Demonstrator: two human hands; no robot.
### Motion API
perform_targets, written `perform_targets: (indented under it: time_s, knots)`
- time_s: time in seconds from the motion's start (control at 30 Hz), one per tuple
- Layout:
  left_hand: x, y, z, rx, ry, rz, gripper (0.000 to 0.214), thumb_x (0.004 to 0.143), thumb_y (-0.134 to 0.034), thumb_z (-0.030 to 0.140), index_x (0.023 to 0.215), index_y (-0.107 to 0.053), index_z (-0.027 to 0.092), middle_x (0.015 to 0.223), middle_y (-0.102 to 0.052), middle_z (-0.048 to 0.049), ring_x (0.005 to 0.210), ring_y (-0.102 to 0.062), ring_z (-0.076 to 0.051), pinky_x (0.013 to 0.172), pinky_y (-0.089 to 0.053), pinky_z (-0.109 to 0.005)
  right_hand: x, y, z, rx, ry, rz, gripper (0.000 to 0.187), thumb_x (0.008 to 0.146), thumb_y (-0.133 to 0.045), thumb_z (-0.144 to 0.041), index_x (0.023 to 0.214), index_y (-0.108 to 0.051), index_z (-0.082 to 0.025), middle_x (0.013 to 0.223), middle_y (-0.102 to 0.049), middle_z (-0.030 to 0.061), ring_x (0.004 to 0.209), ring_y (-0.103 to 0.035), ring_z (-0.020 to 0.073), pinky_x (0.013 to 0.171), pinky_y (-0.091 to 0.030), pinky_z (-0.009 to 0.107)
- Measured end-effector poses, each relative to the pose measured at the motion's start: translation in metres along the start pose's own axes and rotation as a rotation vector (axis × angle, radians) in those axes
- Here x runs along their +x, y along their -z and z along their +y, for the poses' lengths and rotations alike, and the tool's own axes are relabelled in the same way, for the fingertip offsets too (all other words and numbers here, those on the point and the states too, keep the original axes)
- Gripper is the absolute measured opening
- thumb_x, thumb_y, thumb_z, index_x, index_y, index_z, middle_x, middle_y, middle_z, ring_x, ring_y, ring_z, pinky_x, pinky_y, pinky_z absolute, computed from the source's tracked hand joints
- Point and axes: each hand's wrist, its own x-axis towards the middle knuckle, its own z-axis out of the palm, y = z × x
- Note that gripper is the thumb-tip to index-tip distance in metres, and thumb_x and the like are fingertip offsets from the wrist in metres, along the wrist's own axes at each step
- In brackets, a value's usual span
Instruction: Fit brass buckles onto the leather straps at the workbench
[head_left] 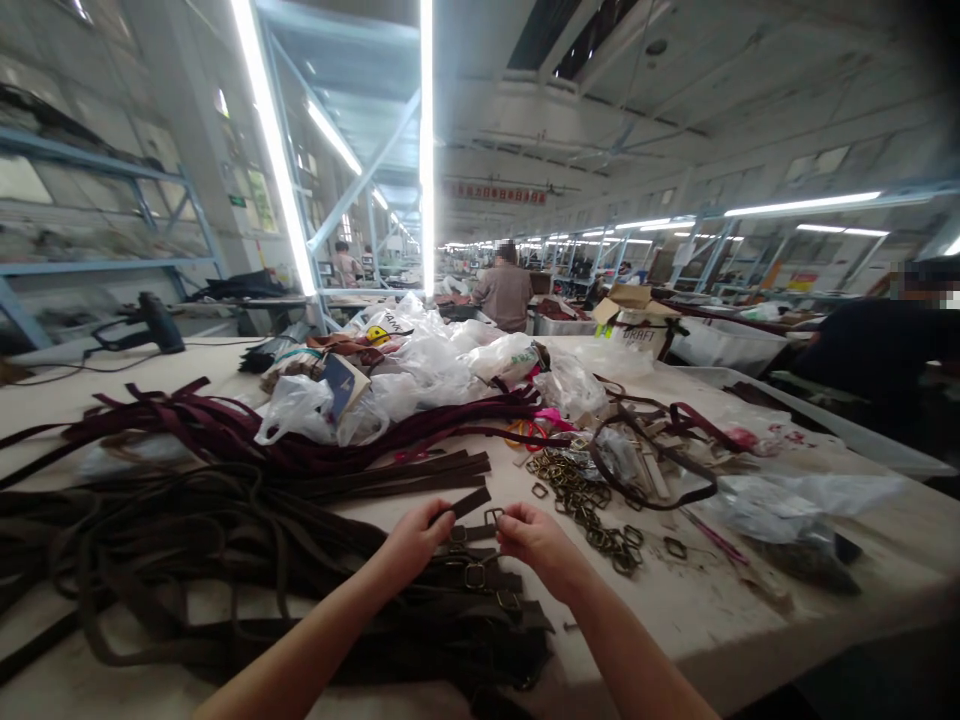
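Note:
My left hand (421,530) pinches a dark brown strap (471,502) close to its end, which points right. Just across from it, my right hand (529,535) holds a small brass-coloured buckle (493,517) between thumb and fingers. Strap end and buckle are close together but look apart. Below the hands lie more dark straps with buckles (475,576) on them, near their cut ends. A heap of loose metal buckles (592,505) is spread on the table right of my right hand. Long dark straps (225,560) cover the table to the left, partly hidden by my left forearm.
Maroon straps (225,430) and white plastic bags (427,360) pile up behind the hands. A heat-gun-like tool (154,325) stands at the far left. Scissors-like handles (720,540) lie right of the buckles. A person (504,288) is farther back, another (885,340) at the right.

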Motion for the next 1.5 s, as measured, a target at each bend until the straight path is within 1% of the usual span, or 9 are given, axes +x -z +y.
perform_targets:
  time_s: [0.13,0.27,0.53,0.73,0.87,1.0,1.2,1.37,1.5]
  knots:
    - [0.001,0.002,-0.004,-0.048,0.007,0.021,0.030,0.077,-0.044,0.039,0.083,-0.058,0.013,0.065,-0.053,0.0013,0.063,-0.046,-0.013,0.059,-0.036,-0.023,0.001,-0.034,0.003,0.167,-0.044,-0.021,0.033,0.053,-0.074,-0.033,0.071,-0.052,-0.016,0.063,-0.055,-0.0028,0.057,-0.054,0.0097,0.059,-0.044,0.023]
    - [0.001,0.004,-0.011,-0.074,0.019,-0.023,0.033,0.074,-0.050,0.042,0.082,-0.060,0.012,0.072,-0.058,-0.0008,0.070,-0.050,-0.015,0.062,-0.037,-0.024,0.000,-0.048,0.009,0.274,-0.116,-0.048,0.037,0.050,-0.078,-0.031,0.072,-0.053,-0.015,0.064,-0.058,-0.0013,0.057,-0.055,0.0098,0.057,-0.044,0.022]
    - [-0.004,0.011,-0.001,-0.131,0.034,-0.057,0.027,0.075,-0.048,0.037,0.079,-0.060,0.012,0.070,-0.058,0.0012,0.067,-0.049,-0.014,0.062,-0.036,-0.023,-0.002,-0.045,0.011,0.383,-0.173,-0.008,0.018,0.074,-0.062,-0.029,0.076,-0.056,-0.012,0.068,-0.061,0.0025,0.057,-0.059,0.0119,0.050,-0.047,0.021]
    - [-0.010,0.009,-0.001,-0.152,-0.038,-0.065,0.023,0.076,-0.049,0.035,0.076,-0.058,0.013,0.070,-0.059,0.0009,0.068,-0.051,-0.014,0.062,-0.037,-0.022,-0.006,-0.053,0.020,0.646,-0.312,-0.123,0.010,0.074,-0.063,-0.013,0.082,-0.059,-0.008,0.069,-0.062,0.0013,0.057,-0.058,0.0075,0.052,-0.049,0.016]
    - [-0.011,0.003,-0.002,-0.066,-0.064,-0.024,0.020,0.077,-0.047,0.031,0.071,-0.057,0.014,0.066,-0.058,0.0012,0.064,-0.050,-0.013,0.058,-0.036,-0.022,-0.011,-0.058,0.021,0.710,-0.423,-0.118,0.009,0.074,-0.064,-0.011,0.080,-0.059,-0.007,0.067,-0.062,0.0018,0.054,-0.057,0.0058,0.051,-0.048,0.013]
    - [-0.011,0.003,0.000,0.034,-0.086,0.020,0.024,0.078,-0.045,0.035,0.069,-0.055,0.015,0.065,-0.055,0.0016,0.063,-0.047,-0.013,0.057,-0.034,-0.022,-0.012,-0.053,0.021,0.698,-0.338,-0.074,0.018,0.068,-0.069,-0.012,0.083,-0.058,-0.010,0.067,-0.061,-0.0002,0.051,-0.056,0.0064,0.044,-0.046,0.013]
    - [-0.014,0.010,0.002,-0.228,0.029,0.036,0.032,0.075,-0.045,0.047,0.076,-0.050,0.016,0.053,-0.040,0.0060,0.051,-0.035,-0.010,0.050,-0.029,-0.022,-0.010,-0.040,0.013,0.747,-0.103,0.023,0.021,0.065,-0.070,-0.008,0.081,-0.058,-0.013,0.068,-0.060,-0.0008,0.050,-0.052,0.0057,0.040,-0.043,0.013]
    - [-0.020,0.011,0.004,-0.386,0.125,-0.031,0.038,0.069,-0.051,0.053,0.074,-0.048,0.016,0.053,-0.036,0.0068,0.050,-0.030,-0.008,0.050,-0.025,-0.021,-0.013,-0.040,0.007,0.840,-0.191,0.007,0.005,0.077,-0.057,-0.005,0.080,-0.057,-0.010,0.069,-0.060,0.0025,0.054,-0.055,0.0063,0.048,-0.049,0.014]
    - [-0.026,0.017,0.014,-0.393,0.146,-0.051,0.039,0.068,-0.052,0.054,0.071,-0.047,0.016,0.054,-0.036,0.0063,0.053,-0.030,-0.009,0.052,-0.025,-0.021,-0.016,-0.045,0.008,0.857,-0.288,-0.045,0.006,0.082,-0.050,-0.006,0.082,-0.056,-0.006,0.070,-0.060,0.0050,0.055,-0.056,0.0066,0.049,-0.050,0.015]
